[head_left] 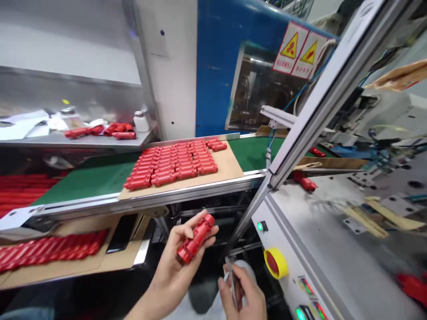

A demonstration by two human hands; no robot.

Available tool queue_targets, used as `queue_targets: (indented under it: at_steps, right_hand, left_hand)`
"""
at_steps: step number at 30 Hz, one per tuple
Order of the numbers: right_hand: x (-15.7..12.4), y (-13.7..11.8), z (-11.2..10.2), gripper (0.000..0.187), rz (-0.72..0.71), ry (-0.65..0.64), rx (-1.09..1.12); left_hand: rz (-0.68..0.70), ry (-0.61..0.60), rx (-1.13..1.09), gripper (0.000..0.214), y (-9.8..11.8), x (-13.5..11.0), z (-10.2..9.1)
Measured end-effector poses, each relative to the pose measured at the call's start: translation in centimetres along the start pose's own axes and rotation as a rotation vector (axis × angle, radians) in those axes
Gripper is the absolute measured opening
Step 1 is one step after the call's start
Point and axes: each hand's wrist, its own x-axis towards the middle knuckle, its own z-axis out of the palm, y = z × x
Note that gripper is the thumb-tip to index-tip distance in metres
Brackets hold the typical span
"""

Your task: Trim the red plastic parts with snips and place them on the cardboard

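Left grip [170, 262] clenches a red plastic part [196, 238], right grip [243, 291] a thin metal tool [232, 280]; one slip can scratch the part

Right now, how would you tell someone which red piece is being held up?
Find the green conveyor belt with rows of red parts on a cardboard sheet. Just below its metal edge, the person's left hand holds one red part. Unlike its neighbours lying in rows, this one is up in the hand.
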Motion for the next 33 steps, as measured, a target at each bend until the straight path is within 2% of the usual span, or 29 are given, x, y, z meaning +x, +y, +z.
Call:
queue_targets:
  at_steps: [3, 7, 10, 14, 21, 30, 33]
  right_hand:
    - [1.5, -3.1, -0.8, 0.025, -0.299, 0.021, -0.211]
    - [3.8, -6.9, -1.7, 0.033, -0.523, 0.028, -0.357]
    - [5.4, -8.3, -2.1, 0.032, -0.638, 0.021, -0.433]
    - [6.5, -9.1, -2.3, 0.033, -0.677, -0.023, -0.534]
    - [6.6, -9.0, -2.9, 0.04, -0.7, -0.143, -0.537]
    - [6.1, -8.5, -2.5, 0.043, -0.67, -0.135, -0.498]
    - [6.0, -8.5, -2.5, 0.042, -0.693, -0.097, -0.536]
  left_hand:
    - [-0.056, -0.025, -0.031, 0.027, 0.1, -1.5, -1.5]
    - [-0.052, -0.125, -0.016, 0.021, 0.5, -2.2, -3.3]
    - [-0.03, -0.123, -0.001, 0.02, 0.4, -2.4, -3.5]
    - [0.014, -0.082, 0.057, 0.02, -0.2, -2.9, -3.0]
    - [0.114, -0.046, 0.154, 0.019, -1.9, -3.7, -2.3]
    - [0.331, -0.024, 0.396, 0.019, -2.1, -3.6, -2.4]
    - [0.408, -0.1, 0.474, 0.027, -2.0, -3.3, -2.9]
